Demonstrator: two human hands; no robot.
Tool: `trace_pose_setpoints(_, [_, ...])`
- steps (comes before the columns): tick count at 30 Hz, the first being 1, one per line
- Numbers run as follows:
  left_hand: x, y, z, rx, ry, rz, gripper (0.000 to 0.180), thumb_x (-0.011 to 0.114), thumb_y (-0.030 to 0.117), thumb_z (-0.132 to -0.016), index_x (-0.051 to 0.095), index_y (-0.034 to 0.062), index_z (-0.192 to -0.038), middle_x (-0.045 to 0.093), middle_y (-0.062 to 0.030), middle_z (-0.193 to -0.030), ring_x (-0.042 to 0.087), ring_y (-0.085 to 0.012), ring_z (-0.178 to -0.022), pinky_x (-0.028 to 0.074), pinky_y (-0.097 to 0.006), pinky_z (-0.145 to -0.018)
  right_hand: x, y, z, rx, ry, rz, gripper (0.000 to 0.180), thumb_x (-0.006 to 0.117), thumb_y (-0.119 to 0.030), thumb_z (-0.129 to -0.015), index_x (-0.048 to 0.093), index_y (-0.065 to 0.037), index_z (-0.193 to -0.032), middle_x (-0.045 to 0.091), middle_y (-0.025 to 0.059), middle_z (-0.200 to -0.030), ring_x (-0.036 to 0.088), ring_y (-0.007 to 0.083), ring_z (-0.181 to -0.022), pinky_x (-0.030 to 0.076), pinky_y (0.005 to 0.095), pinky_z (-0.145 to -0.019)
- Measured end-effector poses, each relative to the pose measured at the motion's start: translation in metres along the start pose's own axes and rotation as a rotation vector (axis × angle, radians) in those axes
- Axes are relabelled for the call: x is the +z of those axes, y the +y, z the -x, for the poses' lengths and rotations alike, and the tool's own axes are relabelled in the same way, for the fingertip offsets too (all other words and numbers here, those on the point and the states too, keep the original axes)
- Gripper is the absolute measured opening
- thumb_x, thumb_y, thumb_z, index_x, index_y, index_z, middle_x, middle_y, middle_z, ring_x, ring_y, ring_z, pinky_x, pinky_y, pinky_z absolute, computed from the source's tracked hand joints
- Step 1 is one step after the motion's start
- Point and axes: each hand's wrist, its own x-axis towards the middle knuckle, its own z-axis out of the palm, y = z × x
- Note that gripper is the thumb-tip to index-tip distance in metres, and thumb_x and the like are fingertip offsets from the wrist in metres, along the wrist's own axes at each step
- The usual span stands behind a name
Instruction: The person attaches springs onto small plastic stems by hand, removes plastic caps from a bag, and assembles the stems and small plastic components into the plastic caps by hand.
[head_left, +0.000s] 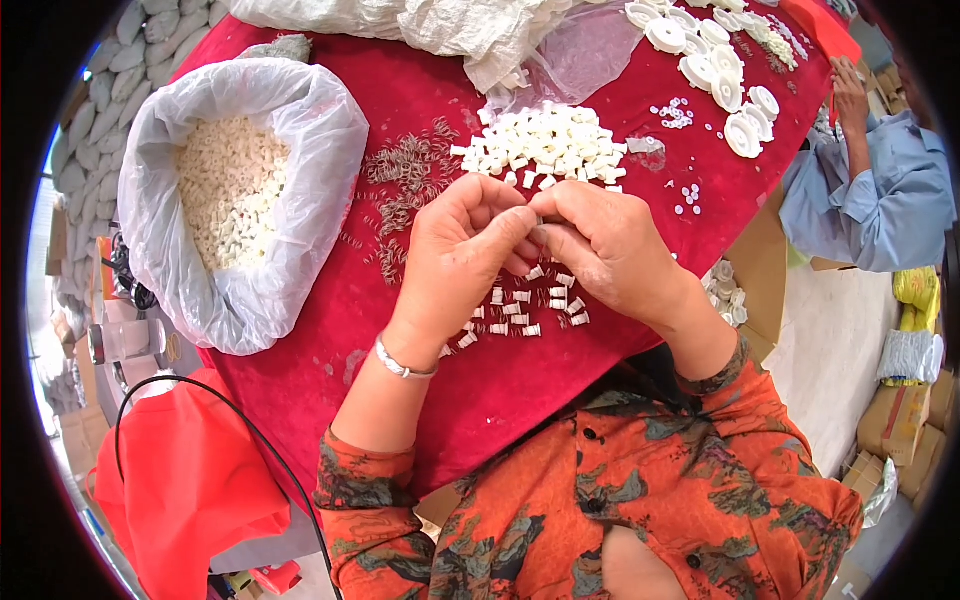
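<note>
My left hand and my right hand meet fingertip to fingertip above the red cloth. Both are closed in a pinch, and whatever lies between the fingers is hidden or too small to make out. Just beyond them spreads a heap of small white plastic pieces. Loose metal springs lie in a tangle left of my left hand. Below my hands are several white pieces with springs attached, scattered on the cloth.
A bag-lined container full of small cream pieces stands at the left. Large white round parts and tiny clear rings lie at the far right. A person in a blue shirt sits by the right edge. Cardboard boxes stack at right.
</note>
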Motion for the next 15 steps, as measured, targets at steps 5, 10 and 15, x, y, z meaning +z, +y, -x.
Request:
trace_pose_setpoints(5, [-0.04,0.02,-0.012,0.214,0.237,-0.39,0.009,0.059,0.008,-0.092,0.065,0.0013,-0.088,0.063,-0.0006,-0.078,0.058,-0.0064,-0.063,0.046,-0.019,-0.054,-0.016,0.02,0.004,0.012,-0.044,0.182,0.009,0.068,-0.01,-0.083,0.067,-0.004,-0.091,0.06,0.0112,-0.078,0.061,0.0262,-0.071,0.048,0.0349,-0.063])
trace_pose_setpoints(10, [-0.059,0.006,-0.014,0.379,0.224,-0.981,0.008,0.065,0.002,-0.079,0.065,0.0015,-0.087,0.064,-0.0124,-0.078,0.061,-0.0224,-0.067,0.048,-0.035,-0.061,-0.017,0.018,-0.002,-0.002,-0.233,0.304,0.012,0.068,-0.016,-0.083,0.068,-0.005,-0.089,0.059,0.0112,-0.076,0.06,0.0293,-0.071,0.048,0.0385,-0.063])
trace_pose_setpoints(15, [-0.044,0.001,-0.013,0.418,0.241,-1.508,0.01,0.065,0.001,-0.077,0.064,0.0011,-0.087,0.062,-0.0135,-0.079,0.058,-0.0265,-0.068,0.047,-0.034,-0.064,-0.019,0.019,-0.017,-0.035,-0.241,0.302,0.012,0.068,-0.017,-0.083,0.067,-0.005,-0.087,0.059,0.011,-0.076,0.06,0.0305,-0.07,0.048,0.0402,-0.062])
